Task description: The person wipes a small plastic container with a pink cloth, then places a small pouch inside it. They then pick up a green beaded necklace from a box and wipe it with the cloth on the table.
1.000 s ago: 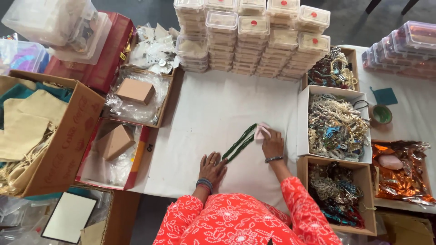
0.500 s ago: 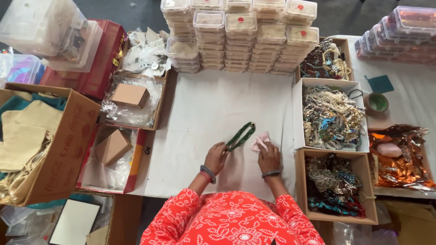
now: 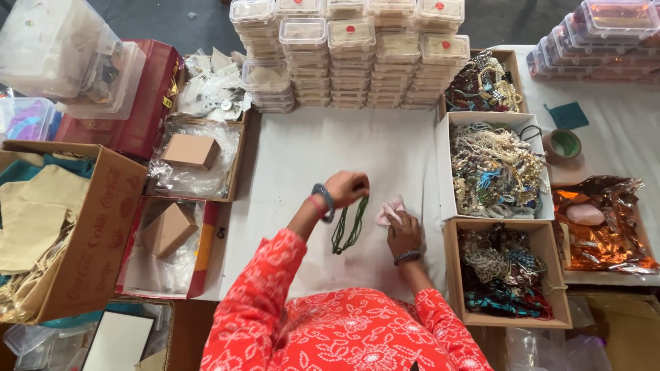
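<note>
White cloth (image 3: 323, 151) covered the work table, the largest surface in view, hemmed in by boxes on every side. Stacks of clear plastic containers (image 3: 347, 58) stood along its far edge. On the left sat a big cardboard box of beige fabric pouches (image 3: 41, 213); on the right, a white box of mixed bead necklaces (image 3: 496, 168) lay just beyond a brown cardboard box of darker jewellery (image 3: 505, 282). Beside those rested a crumpled orange foil wrapper (image 3: 601, 227).

Over the middle of the cloth, the person's left hand (image 3: 346, 187) was raised and clenched around the top of a green beaded necklace (image 3: 347, 227), whose strands hung down in a loop towards the table. Just to the right, the right hand (image 3: 403, 233) rested palm down, its fingers pressing on a small pink cloth (image 3: 388, 210) that lay flat on the table near the hanging strands.
</note>
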